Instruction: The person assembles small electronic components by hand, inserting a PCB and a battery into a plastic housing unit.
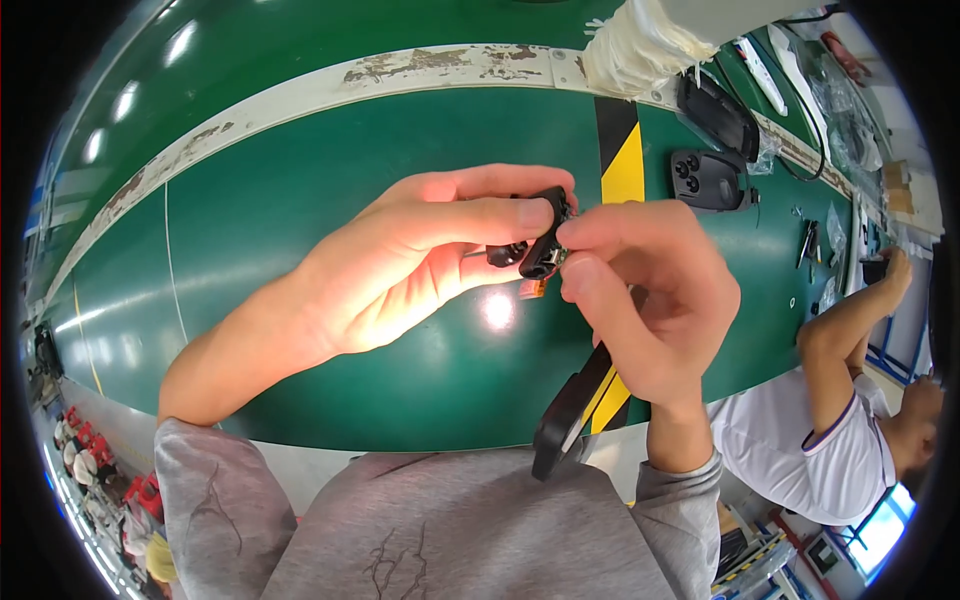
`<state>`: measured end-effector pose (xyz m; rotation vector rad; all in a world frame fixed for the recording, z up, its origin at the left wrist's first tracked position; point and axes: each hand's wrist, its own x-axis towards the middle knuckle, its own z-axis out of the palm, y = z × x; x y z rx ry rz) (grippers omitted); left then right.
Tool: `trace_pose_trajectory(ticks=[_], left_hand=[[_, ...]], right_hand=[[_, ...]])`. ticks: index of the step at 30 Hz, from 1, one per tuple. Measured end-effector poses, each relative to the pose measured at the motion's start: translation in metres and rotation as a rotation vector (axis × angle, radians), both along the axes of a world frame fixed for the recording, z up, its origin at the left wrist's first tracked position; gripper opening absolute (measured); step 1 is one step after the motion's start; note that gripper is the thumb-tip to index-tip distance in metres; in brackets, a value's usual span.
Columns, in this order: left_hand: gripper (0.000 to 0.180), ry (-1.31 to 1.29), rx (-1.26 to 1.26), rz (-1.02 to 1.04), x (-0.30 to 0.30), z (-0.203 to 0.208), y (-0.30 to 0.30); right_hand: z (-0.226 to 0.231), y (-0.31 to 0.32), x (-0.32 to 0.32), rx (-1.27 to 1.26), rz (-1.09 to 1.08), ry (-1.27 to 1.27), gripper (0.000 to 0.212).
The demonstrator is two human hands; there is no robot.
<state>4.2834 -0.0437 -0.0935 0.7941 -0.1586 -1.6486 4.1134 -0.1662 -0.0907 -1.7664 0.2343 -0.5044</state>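
Observation:
My left hand (pixel 400 235) grips a small black electronic part (pixel 546 235) between its thumb and fingers, above the green table. Small metal bits show along the part's right edge, and a round black knob-like piece (pixel 506 253) sits on its left. A small orange tab (pixel 532 289) shows just below. Thumb and forefinger of my right hand (pixel 660 300) are pinched at the part's right edge; whatever lies between the tips is hidden. Under that hand a long black object (pixel 565 420) slants toward the table's near edge. Whether my right hand holds it, I cannot tell.
Black-and-yellow tape (pixel 624 165) crosses the green table (pixel 300 170). To the right lie a black device housing with round buttons (pixel 708 180) and another black shell (pixel 718 115). A wrapped white post (pixel 650 45) stands behind. A co-worker in a white shirt (pixel 800 440) sits at right.

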Motion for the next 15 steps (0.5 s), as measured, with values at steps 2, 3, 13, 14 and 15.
trace_pose_trajectory(ticks=[2, 3, 13, 14, 15], left_hand=[[0.046, -0.006, 0.059, -0.023, -0.001, 0.003, 0.001], [0.046, -0.007, 0.052, -0.019, -0.001, 0.005, 0.001], [0.043, -0.534, -0.193, -0.160, 0.006, 0.033, 0.007], [0.044, -0.590, -0.216, -0.149, 0.005, 0.033, 0.007], [0.044, -0.593, -0.219, -0.148, 0.006, 0.032, 0.007]], right_hand=[[0.002, 0.000, -0.001, -0.206, -0.039, -0.036, 0.016], [0.004, -0.001, -0.002, -0.213, -0.035, -0.038, 0.016], [-0.001, 0.000, -0.006, -0.243, -0.147, -0.074, 0.013], [-0.001, 0.000, -0.006, -0.248, -0.145, -0.108, 0.013], [0.000, 0.001, -0.006, -0.252, -0.145, -0.111, 0.013]])
